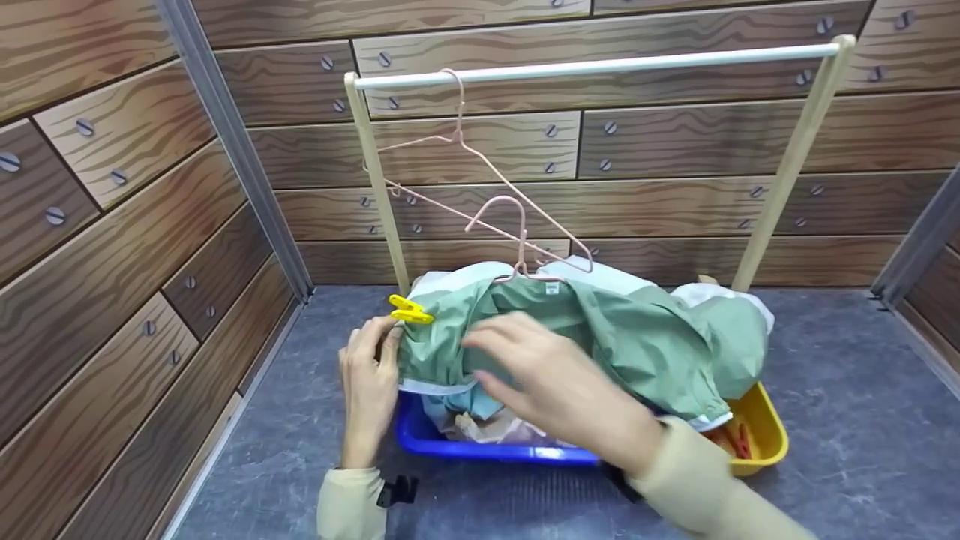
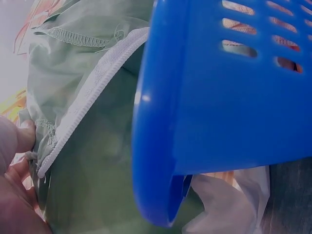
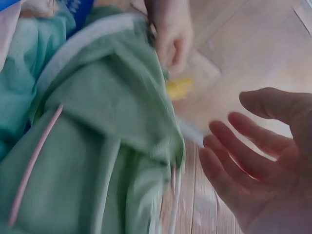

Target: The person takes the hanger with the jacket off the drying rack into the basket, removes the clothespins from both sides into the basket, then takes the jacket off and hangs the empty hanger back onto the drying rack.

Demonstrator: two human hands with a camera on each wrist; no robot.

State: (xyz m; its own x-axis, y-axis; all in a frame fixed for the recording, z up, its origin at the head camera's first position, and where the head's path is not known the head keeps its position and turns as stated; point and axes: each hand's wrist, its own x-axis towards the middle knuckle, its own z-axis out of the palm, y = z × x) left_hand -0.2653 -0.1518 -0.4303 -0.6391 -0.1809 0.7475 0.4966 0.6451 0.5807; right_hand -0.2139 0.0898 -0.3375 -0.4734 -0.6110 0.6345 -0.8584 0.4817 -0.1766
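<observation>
A green garment with white trim (image 1: 435, 352) lies spread over a blue basket, with a pink hanger (image 1: 522, 244) inside it, hook upward. One yellow clothespin (image 1: 411, 311) is clipped at the garment's left shoulder. Just below that pin, my left hand (image 1: 367, 375) pinches the garment's edge; thumb and fingers (image 2: 25, 139) meet at the fabric beside the white trim in the left wrist view. My right hand (image 1: 547, 367), blurred, hovers in front of the garment. Its fingers (image 3: 243, 156) are spread and slightly bent around nothing in the right wrist view.
Behind the garment stands a wooden rack with a white rod (image 1: 600, 66), where another pink hanger (image 1: 517, 186) hangs at the left. The blue basket (image 1: 487, 451) contains more cloth. To its right, a yellow bin (image 1: 776, 439) holds red clothespins (image 1: 742, 442). Wood-patterned panels surround the grey floor.
</observation>
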